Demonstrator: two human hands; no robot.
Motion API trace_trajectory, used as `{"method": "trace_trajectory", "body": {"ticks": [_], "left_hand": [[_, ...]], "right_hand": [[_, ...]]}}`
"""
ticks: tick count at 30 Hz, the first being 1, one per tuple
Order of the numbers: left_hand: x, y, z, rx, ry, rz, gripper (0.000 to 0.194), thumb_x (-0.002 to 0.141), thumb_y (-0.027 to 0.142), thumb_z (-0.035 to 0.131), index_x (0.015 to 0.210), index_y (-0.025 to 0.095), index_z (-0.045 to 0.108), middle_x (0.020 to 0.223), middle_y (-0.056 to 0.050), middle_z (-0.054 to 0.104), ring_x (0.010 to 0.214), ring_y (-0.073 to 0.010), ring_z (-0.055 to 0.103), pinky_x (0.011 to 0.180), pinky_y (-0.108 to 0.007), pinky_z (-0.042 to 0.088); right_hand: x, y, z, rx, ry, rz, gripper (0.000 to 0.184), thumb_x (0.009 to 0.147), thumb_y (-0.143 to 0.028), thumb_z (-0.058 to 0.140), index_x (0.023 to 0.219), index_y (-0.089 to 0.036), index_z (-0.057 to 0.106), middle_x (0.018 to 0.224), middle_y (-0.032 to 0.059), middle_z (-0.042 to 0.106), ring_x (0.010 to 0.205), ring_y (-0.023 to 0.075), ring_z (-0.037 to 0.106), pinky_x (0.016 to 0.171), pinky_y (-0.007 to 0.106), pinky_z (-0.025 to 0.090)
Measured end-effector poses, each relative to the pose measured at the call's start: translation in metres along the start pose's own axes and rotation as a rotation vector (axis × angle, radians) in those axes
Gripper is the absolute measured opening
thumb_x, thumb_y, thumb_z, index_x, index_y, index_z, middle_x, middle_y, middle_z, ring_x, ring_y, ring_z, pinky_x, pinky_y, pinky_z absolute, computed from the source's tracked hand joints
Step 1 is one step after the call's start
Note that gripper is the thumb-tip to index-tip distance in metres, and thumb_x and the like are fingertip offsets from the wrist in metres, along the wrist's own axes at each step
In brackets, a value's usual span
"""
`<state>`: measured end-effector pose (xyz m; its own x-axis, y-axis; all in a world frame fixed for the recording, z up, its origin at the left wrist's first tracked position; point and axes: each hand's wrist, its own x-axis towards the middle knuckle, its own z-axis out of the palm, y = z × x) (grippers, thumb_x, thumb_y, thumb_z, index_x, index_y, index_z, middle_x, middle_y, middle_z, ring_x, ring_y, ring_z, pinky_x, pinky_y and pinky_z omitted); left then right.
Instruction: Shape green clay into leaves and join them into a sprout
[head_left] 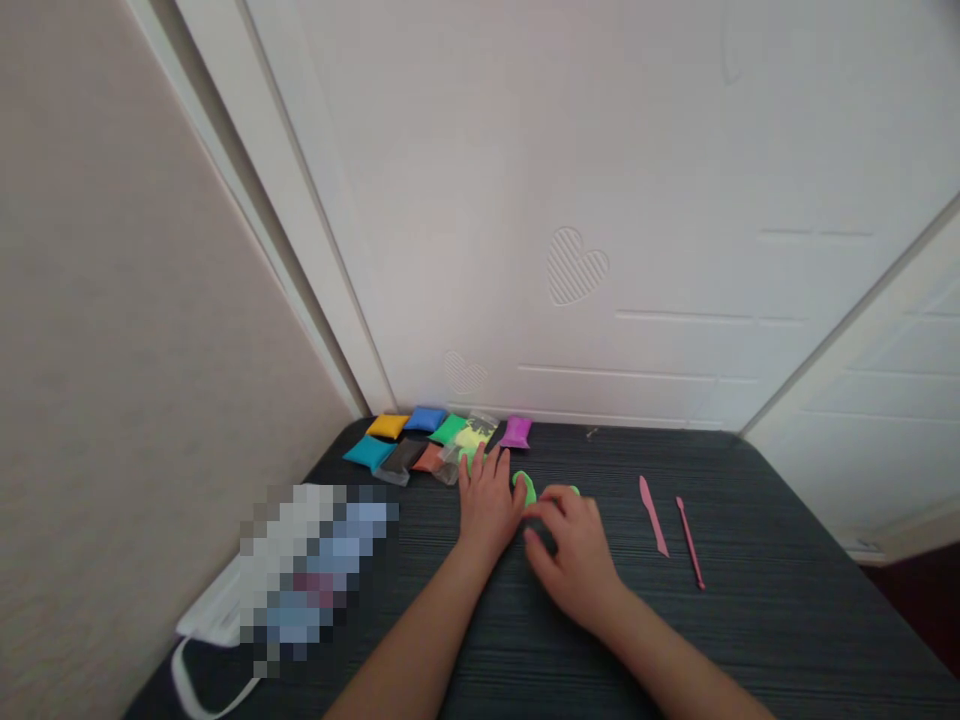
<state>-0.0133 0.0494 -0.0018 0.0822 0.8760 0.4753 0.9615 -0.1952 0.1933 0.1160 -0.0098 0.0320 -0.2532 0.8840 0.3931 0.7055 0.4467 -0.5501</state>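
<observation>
My left hand (489,503) lies with its fingers spread, pointing toward the back of the table. Beside its thumb is a bright green curved strip of soft clay (529,490), partly covered by the hand. More light green material shows around its fingertips, near the packets. Just to the right, my right hand (576,558) is bent, with a gap between thumb and index finger. The index fingertip is close to the left thumb and the green strip. A small green bit (575,490) peeks out behind the right fingers; whether they touch it is hidden.
Small clay packets lie along the back, including an orange-yellow packet (388,427), a teal packet (369,453) and a purple packet (516,432). At right are a pink knife-shaped tool (654,518) and a thin pink stick tool (690,543). A white strap (184,680) and blurred items lie left.
</observation>
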Motion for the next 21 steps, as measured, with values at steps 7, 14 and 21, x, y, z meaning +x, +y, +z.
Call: {"method": "trace_trajectory", "body": {"ticks": [7, 14, 21], "left_hand": [[-0.001, -0.001, 0.0, -0.029, -0.023, -0.012, 0.033, 0.081, 0.034, 0.039, 0.1, 0.015, 0.058, 0.119, -0.011, 0.051, 0.124, -0.0267, 0.028, 0.104, -0.049, 0.01], [-0.001, -0.001, 0.002, -0.128, -0.041, -0.002, 0.021, 0.075, 0.031, 0.047, 0.088, 0.02, 0.061, 0.109, -0.006, 0.057, 0.121, -0.026, 0.032, 0.104, -0.05, 0.004], [0.003, 0.001, -0.003, -0.491, -0.104, -0.015, 0.014, 0.075, 0.023, 0.047, 0.082, 0.02, 0.057, 0.09, -0.002, 0.062, 0.104, -0.0199, 0.049, 0.1, -0.043, 0.024]], "right_hand": [[0.024, 0.088, -0.007, -0.072, 0.178, 0.366, 0.023, 0.078, -0.03, 0.042, 0.09, -0.022, 0.059, 0.097, 0.0049, 0.05, 0.088, 0.0192, 0.051, 0.077, 0.034, 0.037], [0.019, 0.083, 0.0, -0.192, 0.019, 0.279, 0.02, 0.074, -0.039, 0.05, 0.083, -0.024, 0.061, 0.094, 0.0032, 0.055, 0.09, 0.021, 0.051, 0.075, 0.035, 0.033], [0.021, 0.084, -0.001, 0.003, 0.003, 0.273, 0.015, 0.074, -0.034, 0.049, 0.076, -0.021, 0.055, 0.076, 0.0005, 0.058, 0.076, 0.0169, 0.053, 0.07, 0.031, 0.035]]}}
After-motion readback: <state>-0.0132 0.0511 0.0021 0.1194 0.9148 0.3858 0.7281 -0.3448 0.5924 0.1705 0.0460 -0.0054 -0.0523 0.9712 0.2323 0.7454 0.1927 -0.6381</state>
